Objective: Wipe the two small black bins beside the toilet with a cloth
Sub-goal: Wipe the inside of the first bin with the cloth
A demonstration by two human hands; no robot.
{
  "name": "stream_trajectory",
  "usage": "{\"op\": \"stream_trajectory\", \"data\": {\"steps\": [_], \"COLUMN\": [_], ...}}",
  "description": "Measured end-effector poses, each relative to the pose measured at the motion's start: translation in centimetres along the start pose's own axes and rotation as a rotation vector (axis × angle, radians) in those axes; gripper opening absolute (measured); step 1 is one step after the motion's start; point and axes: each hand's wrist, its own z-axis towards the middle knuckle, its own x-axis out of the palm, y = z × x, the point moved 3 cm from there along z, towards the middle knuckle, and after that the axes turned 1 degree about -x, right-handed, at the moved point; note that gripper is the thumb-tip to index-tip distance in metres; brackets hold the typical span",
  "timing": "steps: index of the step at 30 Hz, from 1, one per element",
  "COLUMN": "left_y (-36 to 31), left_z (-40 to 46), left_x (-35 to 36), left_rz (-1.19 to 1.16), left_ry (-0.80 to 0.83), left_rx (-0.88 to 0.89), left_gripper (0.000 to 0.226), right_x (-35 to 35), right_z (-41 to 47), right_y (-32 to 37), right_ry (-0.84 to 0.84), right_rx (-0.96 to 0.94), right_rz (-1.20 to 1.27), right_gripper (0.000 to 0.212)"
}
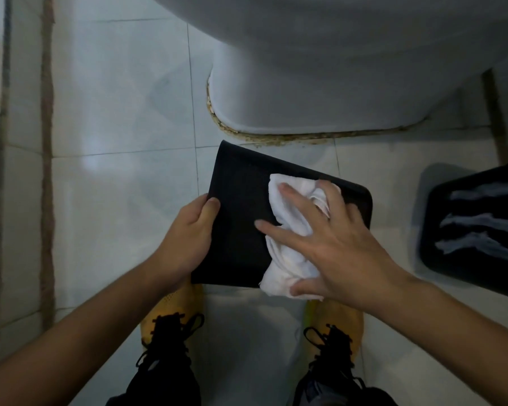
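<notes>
Head view: no readable writing on black bin (pixel 238 200).

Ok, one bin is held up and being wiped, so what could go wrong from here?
1. The left hand grips the black bin by one edge only; pressure from the right hand on the white cloth could tip or twist it loose.
2. The cloth's loose end hangs past the bin's near edge and might slip free.
3. The second bin, at the right frame edge, shows pale streaks and could be skipped.
</notes>
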Motion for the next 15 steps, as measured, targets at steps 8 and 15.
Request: {"op": "stream_trajectory", "data": {"steps": [8, 15], "left_y": [0.6, 1.0], "left_z": [-0.1, -0.3], "left_x": [0.1, -0.2], "left_rz": [0.026, 0.063], "left_ry": [-0.062, -0.08], "left_rx": [0.026, 0.023], "left_gripper": [0.034, 0.04], "right_x": [-0.3, -3.0], "right_z": [0.1, 1.3], "right_y": [1.4, 1.5], "right_ry": [-0.343, -0.231], "right_rx": [0.489, 0.631], "right_rz": [0.249, 0.484], "right_gripper": [0.066, 0.081]}}
